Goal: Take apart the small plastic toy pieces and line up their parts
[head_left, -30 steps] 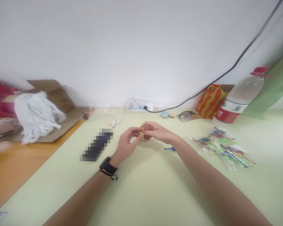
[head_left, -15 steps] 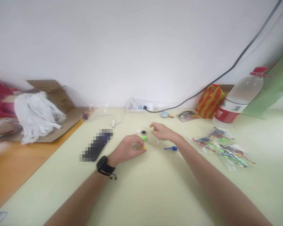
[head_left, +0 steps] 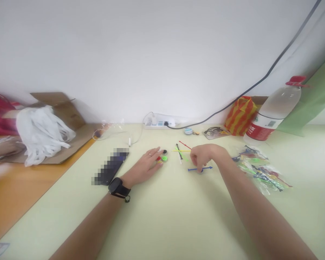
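Here the thin blue plastic stick (head_left: 200,168) lies flat on the pale yellow-green tabletop (head_left: 162,216), its long axis running nearly left to right across the view, with a slight rise toward its right tip. The right hand (head_left: 203,156) sits directly over its middle, knuckles up and fingers curled downward, the fingertips (head_left: 199,169) touching or all but touching the stick; whether it is actually pinched I cannot tell, since the fingers hide the contact. The left hand (head_left: 147,166), with a black wristwatch (head_left: 118,187) on its wrist, lies flat and spread on the table well to the left, holding nothing, its fingertips beside a small green round piece (head_left: 165,158), a black one (head_left: 165,152) and a red one (head_left: 158,158). Between the two hands rest a few more thin sticks, yellow, black and red (head_left: 182,150). The right hand is plainly the nearer to the blue stick
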Motion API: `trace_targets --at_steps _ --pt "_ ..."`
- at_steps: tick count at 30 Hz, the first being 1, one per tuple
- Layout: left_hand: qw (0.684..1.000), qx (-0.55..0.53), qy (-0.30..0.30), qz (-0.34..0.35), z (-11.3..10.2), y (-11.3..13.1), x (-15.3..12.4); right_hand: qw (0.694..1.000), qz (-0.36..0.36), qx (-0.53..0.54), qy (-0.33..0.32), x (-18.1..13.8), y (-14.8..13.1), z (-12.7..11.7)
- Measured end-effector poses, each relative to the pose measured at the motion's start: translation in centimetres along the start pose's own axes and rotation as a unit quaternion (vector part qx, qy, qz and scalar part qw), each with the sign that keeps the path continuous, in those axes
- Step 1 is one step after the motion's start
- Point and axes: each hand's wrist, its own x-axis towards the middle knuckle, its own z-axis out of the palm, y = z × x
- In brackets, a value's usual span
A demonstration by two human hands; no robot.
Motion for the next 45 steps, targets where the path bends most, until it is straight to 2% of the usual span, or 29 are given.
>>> trace_targets --at_steps 5,8,12,18,24,27,31,33,35,38,41,45 --pt "1.000 -0.020 -0.012 -0.001 0.8 -0.9 0.0 0.998 -0.047 0.035 0.013 0.6 -0.2 0.6" --pt "1.000 -0.029 0.007 -0.004 0.9 -1.0 0.2 0.989 -0.108 0.078 0.057 0.5 -0.5 0.6" --pt "0.999 -0.039 0.035 0.000 0.8 -0.4 0.3 0.960 -0.185 0.139 0.155 0.4 -1.1 0.5" --pt "0.992 -0.056 0.116 -0.010 0.2 1.6 0.4 0.918 -0.231 0.231 0.224 1.2 -3.5 1.2" --pt "0.975 -0.118 0.186 0.031 0.6 2.9 0.6 0.874 -0.287 0.351 0.175 2.4 -7.0 3.0" --pt "0.966 -0.130 0.219 0.044 0.7 3.2 0.8 0.854 -0.304 0.399 0.134 2.5 -7.2 3.4" --pt "0.961 -0.133 0.238 0.053 0.7 3.1 0.9 0.844 -0.319 0.417 0.108 2.8 -6.6 3.5" --pt "0.961 -0.133 0.239 0.050 0.7 3.0 0.9 0.844 -0.328 0.412 0.101 3.1 -6.5 3.6" --pt "0.963 -0.134 0.231 0.041 0.7 3.0 0.8 0.857 -0.324 0.383 0.120 3.5 -6.5 3.8" --pt "0.965 -0.145 0.216 0.028 0.9 2.8 0.7 0.890 -0.268 0.291 0.228 4.2 -6.2 3.9" --pt "0.973 -0.162 0.159 0.039 1.1 2.6 0.5 0.909 -0.205 0.198 0.304 4.9 -5.2 3.7" --pt "0.988 -0.130 0.078 0.034 1.3 1.7 0.4 0.922 -0.181 0.154 0.307 5.6 -3.8 3.7"
